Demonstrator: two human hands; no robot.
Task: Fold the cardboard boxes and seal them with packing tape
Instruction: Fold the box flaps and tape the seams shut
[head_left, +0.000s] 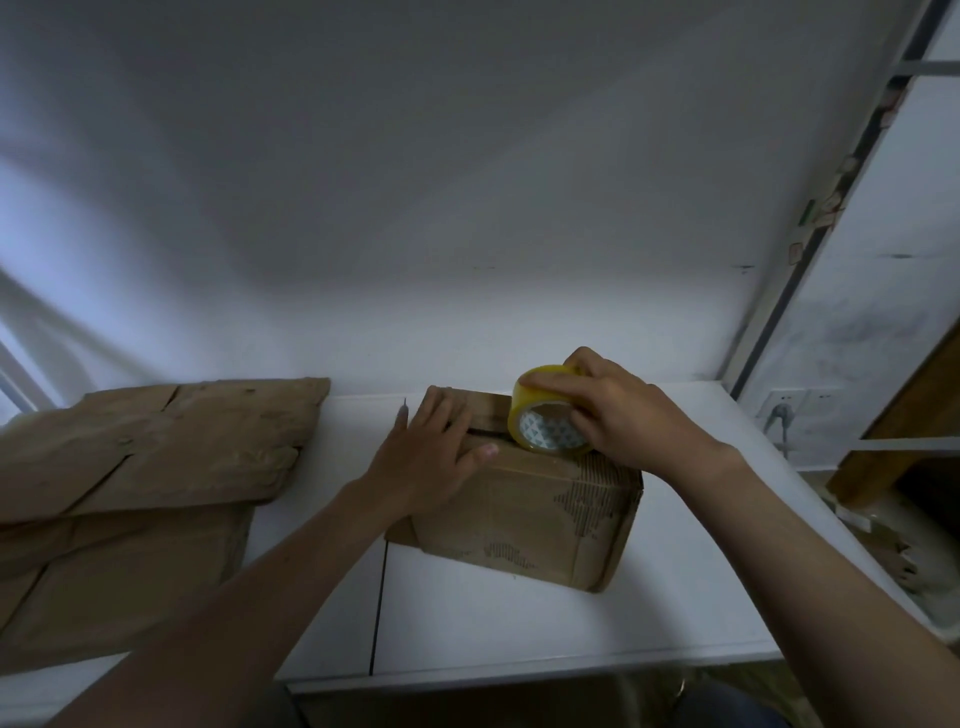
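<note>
**Tape roll on the seam, flaps pinned flat**

The white table (519, 634) carries everything. The stack of flattened cardboard (156, 457) lies well to my left, out of the way, I judge so the working spot stays free.

The cardboard box (524, 514) sits mid-table in front of me, folded up, top flaps closed. Its long axis runs left to right across the table, skewed a little so the right end comes nearer to me.

My left hand (431, 452) lies flat on the left part of the top, fingers straight and spread. It presses the flaps down, as I read it, so they cannot spring up.

My right hand (623, 410) curls over the yellow tape roll (545, 415) and grips it from above and behind. The roll stands on edge on the box top, its open core facing me and slightly left. That sets it to roll sideways, along the box's length.

The dark seam (485, 431) between the flaps runs the same way, from my left fingers to the roll. Whether tape is stuck down there yet, I cannot tell.
</note>
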